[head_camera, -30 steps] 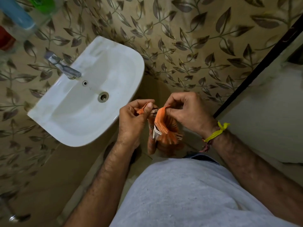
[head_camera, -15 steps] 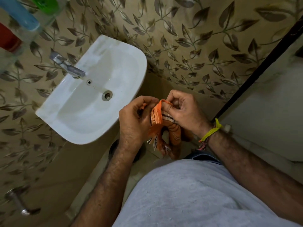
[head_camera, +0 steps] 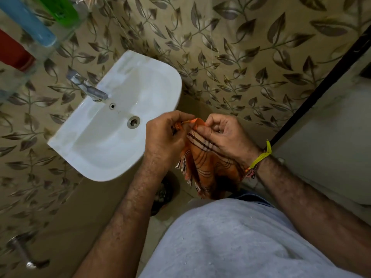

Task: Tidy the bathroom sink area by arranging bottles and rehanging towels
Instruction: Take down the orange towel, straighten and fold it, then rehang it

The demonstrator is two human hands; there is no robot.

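Both hands work an orange towel (head_camera: 208, 165) in the air just right of the white sink (head_camera: 112, 125). Left hand (head_camera: 162, 137) pinches its top edge; right hand (head_camera: 226, 135) grasps the striped band — the fringed end hangs below. Bottles (blue (head_camera: 28, 23), green (head_camera: 60, 9), red (head_camera: 14, 53)) stand on a glass shelf (head_camera: 12, 81) upper left.
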